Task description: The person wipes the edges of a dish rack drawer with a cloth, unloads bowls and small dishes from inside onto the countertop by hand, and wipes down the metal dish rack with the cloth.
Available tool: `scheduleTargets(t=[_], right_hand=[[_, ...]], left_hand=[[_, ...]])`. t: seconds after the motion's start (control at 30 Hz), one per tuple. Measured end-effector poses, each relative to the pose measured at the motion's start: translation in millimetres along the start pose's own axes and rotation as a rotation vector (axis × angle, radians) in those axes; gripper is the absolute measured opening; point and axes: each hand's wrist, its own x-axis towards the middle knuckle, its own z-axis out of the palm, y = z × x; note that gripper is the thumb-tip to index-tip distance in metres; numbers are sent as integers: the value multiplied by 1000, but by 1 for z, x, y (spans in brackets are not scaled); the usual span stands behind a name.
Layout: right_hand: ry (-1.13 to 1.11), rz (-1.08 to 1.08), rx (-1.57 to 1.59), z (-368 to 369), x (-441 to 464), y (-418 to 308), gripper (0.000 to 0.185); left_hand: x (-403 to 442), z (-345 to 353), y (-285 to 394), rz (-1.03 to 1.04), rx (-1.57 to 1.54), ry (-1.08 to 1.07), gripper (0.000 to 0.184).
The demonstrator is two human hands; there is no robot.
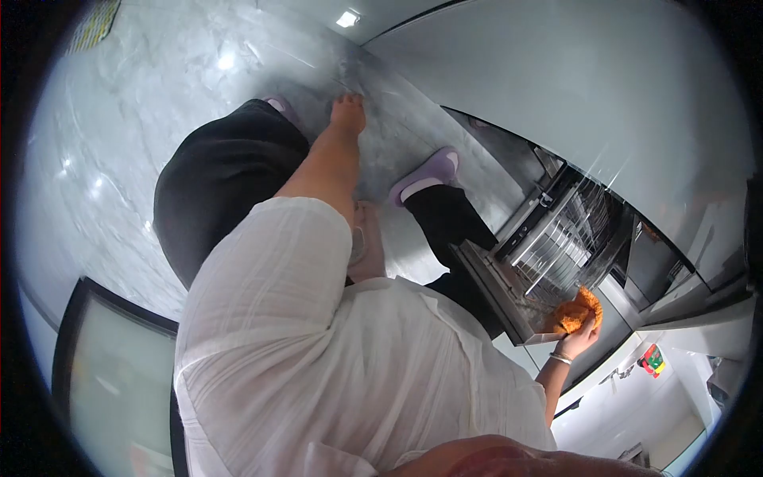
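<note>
Rough cloth (579, 308) (nubbly-looking), smooth metal drawer (494, 288)

We have clear marble-patterned floor (397, 119) around our left hand (347, 115), between the lilac slippers (433, 170); by our right hand (582, 339), the extended drawer's front panel (494, 292) stands in the way, and wire racks (548, 248) crowd the space beyond

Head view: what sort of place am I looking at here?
Probably a home kitchen: a pulled-out drawer with a wire rack, a pale glossy cabinet front beside it, and an orange cloth in the right hand at the drawer.
</note>
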Motion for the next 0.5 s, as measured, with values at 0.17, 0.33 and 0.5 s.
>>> scheduleTargets(t=[0.17, 0.33, 0.5], right_hand=[[0, 10, 57, 7, 0, -8, 27], [-47, 3, 123, 15, -1, -21, 27], [-6, -50, 205, 15, 7, 9, 30]], left_hand=[[-18, -30, 11, -160, -214, -118, 52], [-13, -61, 13, 0, 25, -207, 46], [-32, -87, 11, 302, -225, 147, 36]])
